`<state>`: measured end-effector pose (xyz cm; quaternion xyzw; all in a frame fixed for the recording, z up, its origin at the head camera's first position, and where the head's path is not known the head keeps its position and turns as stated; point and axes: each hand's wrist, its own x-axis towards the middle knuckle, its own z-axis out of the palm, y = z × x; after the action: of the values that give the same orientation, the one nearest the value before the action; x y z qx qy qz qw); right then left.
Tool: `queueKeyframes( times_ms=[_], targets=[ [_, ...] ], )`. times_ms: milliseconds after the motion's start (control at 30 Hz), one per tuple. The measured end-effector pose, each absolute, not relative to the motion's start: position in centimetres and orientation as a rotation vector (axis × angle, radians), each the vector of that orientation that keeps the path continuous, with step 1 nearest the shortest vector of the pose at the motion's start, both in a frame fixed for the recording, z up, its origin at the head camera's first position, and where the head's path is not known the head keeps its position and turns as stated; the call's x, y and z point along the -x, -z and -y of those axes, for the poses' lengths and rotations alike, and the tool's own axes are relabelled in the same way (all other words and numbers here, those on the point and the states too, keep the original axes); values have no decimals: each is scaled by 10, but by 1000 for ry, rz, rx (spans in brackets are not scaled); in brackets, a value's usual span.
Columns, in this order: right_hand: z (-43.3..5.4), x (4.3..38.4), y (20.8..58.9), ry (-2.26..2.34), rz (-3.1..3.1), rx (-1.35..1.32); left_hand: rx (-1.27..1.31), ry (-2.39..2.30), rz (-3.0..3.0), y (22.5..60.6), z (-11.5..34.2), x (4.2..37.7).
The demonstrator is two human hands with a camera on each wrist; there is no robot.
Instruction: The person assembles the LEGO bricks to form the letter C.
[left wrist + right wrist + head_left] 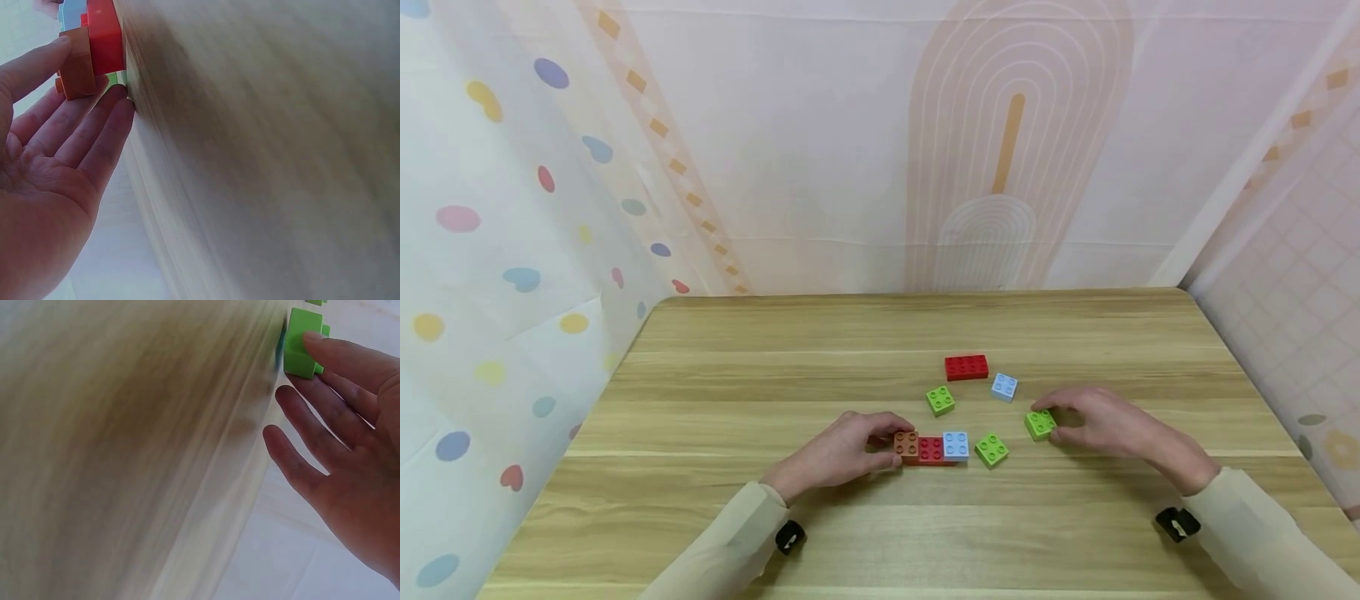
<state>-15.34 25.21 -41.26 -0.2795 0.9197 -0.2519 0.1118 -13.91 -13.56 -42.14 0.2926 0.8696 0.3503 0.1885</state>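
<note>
My left hand (842, 450) pinches a brown brick (906, 442) between thumb and fingers. That brick sits on the left end of a long red brick (931, 451), and a light blue brick (956, 445) caps its right end. In the left wrist view the thumb lies on the studded side of the brown brick (79, 65). Farther right, my right hand (1101, 422) pinches a square green brick (1041, 425) at or near the tabletop. The right wrist view shows the thumb against this green brick (300, 347), with the other fingers spread.
Between the hands lies a loose green brick (992, 451). Behind it are another green brick (940, 401), a light blue brick (1004, 387) and a long red brick (967, 367). The wooden table (760, 350) ends at a patterned curtain (805, 150).
</note>
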Motion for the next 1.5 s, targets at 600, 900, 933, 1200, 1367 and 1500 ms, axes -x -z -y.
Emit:
queueKeyframes(
  times_ms=[600,900,933,1200,1367,1500],
  targets=[
    [-252,142,399,857,-2834,858,-801,-1060,-2393,425,141,141],
    [-248,136,392,890,-2873,828,-795,-1094,-2372,426,141,141],
    [-247,136,391,887,-2883,832,-795,-1092,-2372,426,141,141],
    [-239,132,387,905,-2944,892,-814,-1082,-2381,426,141,142],
    [-234,130,383,920,-2963,919,-815,-1067,-2382,426,141,142],
    [-230,130,383,941,-2960,950,-810,-1060,-2379,426,142,142]
  ],
)
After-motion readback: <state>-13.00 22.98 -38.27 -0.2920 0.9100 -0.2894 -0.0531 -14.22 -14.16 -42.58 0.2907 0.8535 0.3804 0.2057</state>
